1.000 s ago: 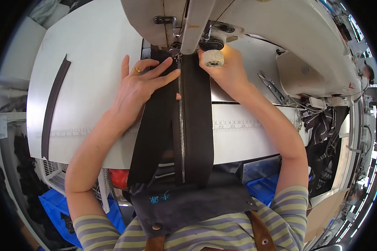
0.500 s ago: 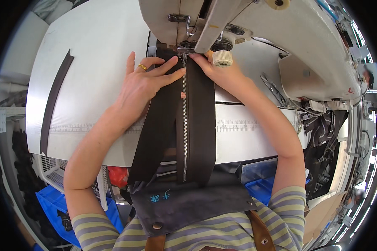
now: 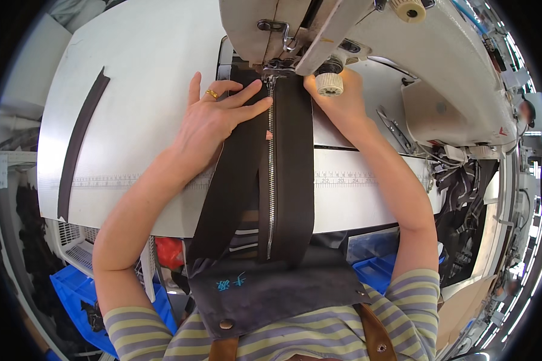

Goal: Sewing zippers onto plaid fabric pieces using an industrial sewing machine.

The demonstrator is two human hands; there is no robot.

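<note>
Dark brown fabric (image 3: 295,174) lies under the needle area of a white sewing machine (image 3: 439,66) and hangs over the table's near edge. A metal-toothed zipper (image 3: 271,204) runs lengthwise along it, with a small pinkish piece (image 3: 269,135) beside the teeth. My left hand (image 3: 208,129) rests on the fabric left of the zipper, fingers stretched and apart, two fingertips close to the teeth just below the presser foot (image 3: 273,77). By the fabric's right edge, my right hand (image 3: 346,111) is partly behind the machine's round knob (image 3: 329,84), which hides most of its fingers.
A narrow dark strip (image 3: 81,144) lies on the white table (image 3: 138,54) at left. Metal snips (image 3: 394,129) lie right of my right forearm. Below the table are a white basket (image 3: 75,243) and blue bins (image 3: 72,289). Dark scraps (image 3: 467,186) hang at right.
My right hand has drawn back from beside the presser foot to the right, toward the fabric's edge. My left hand stays spread on the fabric. The whole view has shifted slightly.
</note>
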